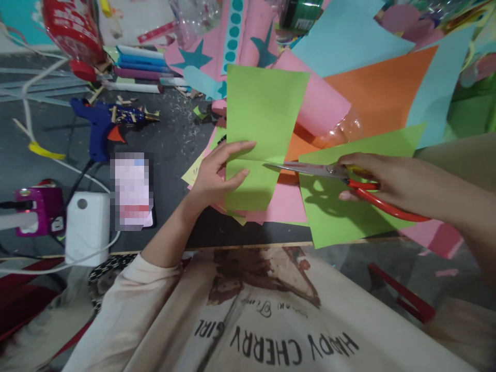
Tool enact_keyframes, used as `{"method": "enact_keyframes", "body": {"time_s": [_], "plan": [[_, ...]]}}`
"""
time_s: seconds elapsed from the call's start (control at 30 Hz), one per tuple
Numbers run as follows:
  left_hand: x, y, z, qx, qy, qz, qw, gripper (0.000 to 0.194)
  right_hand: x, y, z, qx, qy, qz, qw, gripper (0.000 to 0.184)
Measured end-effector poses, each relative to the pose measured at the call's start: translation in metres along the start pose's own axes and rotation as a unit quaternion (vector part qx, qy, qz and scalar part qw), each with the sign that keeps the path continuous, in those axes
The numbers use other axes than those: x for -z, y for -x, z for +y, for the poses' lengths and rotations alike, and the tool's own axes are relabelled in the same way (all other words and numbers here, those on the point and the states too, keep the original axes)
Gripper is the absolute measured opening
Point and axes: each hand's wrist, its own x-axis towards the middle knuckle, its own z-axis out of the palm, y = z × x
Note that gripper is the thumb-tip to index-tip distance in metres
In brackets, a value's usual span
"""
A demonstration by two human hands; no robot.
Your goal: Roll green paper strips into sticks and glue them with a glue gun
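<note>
Green paper [265, 113], apparently creased, under spread left grip [213, 178]; right grip [403, 178] closed round scissors [330, 170].

On the table [172, 150], phone [134, 191] left of the paper sheet [265, 108], glue gun [98, 124] behind the phone, markers [139, 74] farther back

A cream top [271, 323] carries dark "HAPPY CHERRY" lettering [287, 352].

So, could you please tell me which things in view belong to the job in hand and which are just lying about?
In use:
scissors, in the grip of the right hand
creased green sheet, touched by the left hand

Seemingly just lying about:
blue glue gun
phone
red-capped bottle
orange sheet
</note>
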Motion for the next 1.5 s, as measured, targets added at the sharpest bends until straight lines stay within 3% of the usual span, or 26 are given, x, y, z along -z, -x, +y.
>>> {"method": "enact_keyframes", "body": {"time_s": [0.37, 0.67, 0.87, 1.07, 1.3, 1.5], "plan": [[-0.004, 0.000, -0.003, -0.045, 0.012, -0.011, 0.999, 0.043, 0.000, -0.006, -0.010, 0.002, -0.007, -0.037, 0.999, 0.083], [-0.003, 0.002, 0.003, -0.014, 0.014, -0.014, 1.000, 0.042, 0.004, -0.013, -0.016, 0.042, -0.021, -0.026, 0.999, 0.094], [-0.003, 0.001, 0.004, 0.001, 0.023, -0.024, 0.999, 0.043, 0.001, -0.012, -0.013, 0.062, -0.016, -0.011, 0.998, 0.088], [-0.003, 0.001, 0.007, 0.009, 0.034, -0.023, 0.999, 0.043, 0.001, -0.014, -0.016, 0.028, 0.002, -0.032, 0.999, 0.091], [-0.004, 0.002, 0.009, 0.015, 0.031, -0.029, 0.999, 0.043, 0.004, -0.019, -0.027, 0.003, -0.024, -0.065, 0.998, 0.074], [-0.005, 0.003, 0.009, 0.014, 0.029, -0.047, 0.998, 0.044, 0.007, -0.024, -0.038, 0.005, -0.023, -0.082, 0.996, 0.079]]}}
